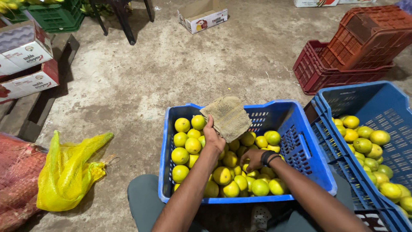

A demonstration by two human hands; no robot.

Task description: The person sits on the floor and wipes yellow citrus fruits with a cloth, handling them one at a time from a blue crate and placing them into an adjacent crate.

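Note:
A blue plastic crate point(300, 146) sits between my knees, filled with several yellow-green citrus fruits point(192, 145). My left hand point(213, 136) grips a worn tan piece of cardboard point(227, 117) and holds it up over the middle of the crate. My right hand point(254, 158), with a black band on its wrist, reaches down among the fruits at the crate's centre; its fingers are buried between them, so I cannot tell if it holds one.
A second blue crate point(386, 107) with more fruits stands to the right. Stacked red crates point(365, 43) lie behind it. A yellow mesh bag point(71, 169) and red mesh sacks point(17, 180) lie at left. Cardboard boxes point(25, 51), green crates point(56, 17), a small box point(201, 17) and chair legs point(124, 21) stand farther back.

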